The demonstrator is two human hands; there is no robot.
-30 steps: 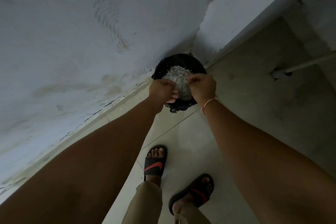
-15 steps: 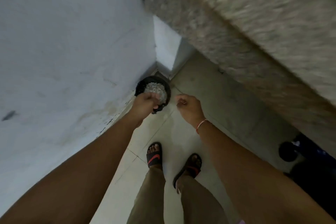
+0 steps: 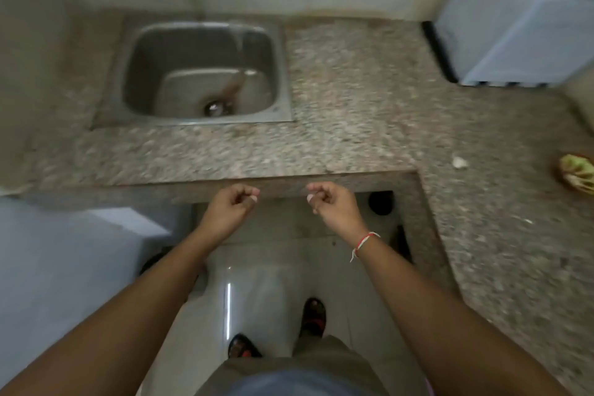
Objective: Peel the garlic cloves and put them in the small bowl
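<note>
Garlic clove (image 3: 459, 162): one pale piece on the counter (image 3: 353, 80), well right of and beyond the right hand (image 3: 334, 207) fingertips. Judged light, firm, papery-skinned (pinch at an end).
Left hand (image 3: 233, 206): like the right, fingers loosely curled, apparently holding nothing.
Small bowl: unseen.

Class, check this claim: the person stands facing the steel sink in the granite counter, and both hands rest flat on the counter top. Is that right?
Not quite. The head view shows the left hand and right hand hanging in the air before the counter's front edge, fingers loosely curled. The person does face the steel sink.
</note>
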